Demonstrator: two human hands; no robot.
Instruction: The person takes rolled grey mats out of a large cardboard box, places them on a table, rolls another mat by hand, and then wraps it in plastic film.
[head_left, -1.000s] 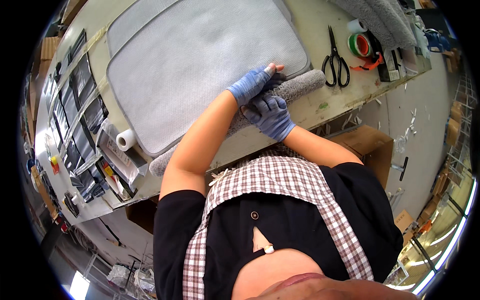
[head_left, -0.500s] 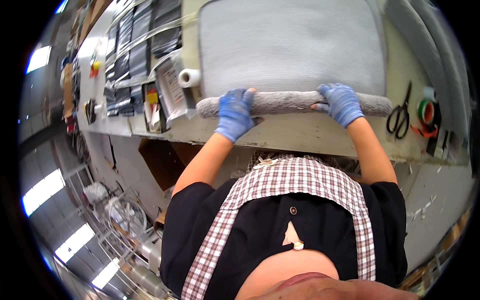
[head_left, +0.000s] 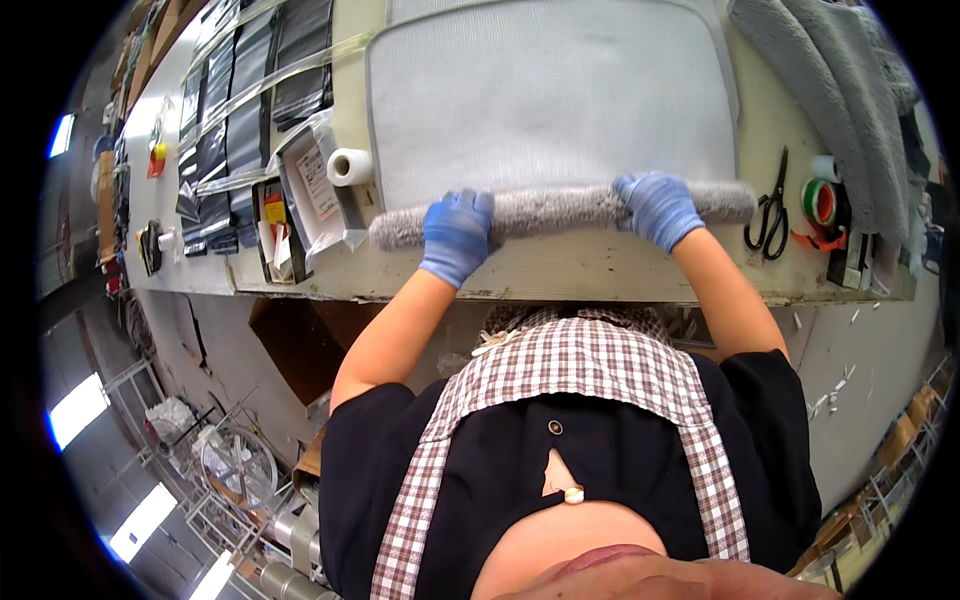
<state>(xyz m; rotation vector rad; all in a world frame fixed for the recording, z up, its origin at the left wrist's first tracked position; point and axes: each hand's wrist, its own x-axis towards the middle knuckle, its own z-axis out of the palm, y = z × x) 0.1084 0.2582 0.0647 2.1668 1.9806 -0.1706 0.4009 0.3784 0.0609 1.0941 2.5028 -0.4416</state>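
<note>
A fluffy grey plush roll (head_left: 560,210) lies crosswise near the front edge of the table. It borders the near end of a flat light-grey mat (head_left: 560,105) with a fine ribbed surface and rounded far corners, and looks like the rolled-up part of it. My left hand (head_left: 458,232), in a blue glove, is wrapped over the roll left of its middle, thumb hidden. My right hand (head_left: 658,208), also blue-gloved, grips it nearer the right end. Both palms press on top of the plush, fingers curled over its far side.
To the right lie black scissors (head_left: 770,208), a green tape roll (head_left: 820,203) and long grey plush pieces (head_left: 835,110). On the left are a white roll (head_left: 349,167), an open box with a plastic bag (head_left: 312,190) and dark plastic packs (head_left: 240,90). A cardboard box (head_left: 300,340) sits below the table.
The view has shifted and tilted slightly. My left hand's fingers have drawn in closer round the plush roll, and its thumb has gone out of sight. The right hand keeps its grip.
</note>
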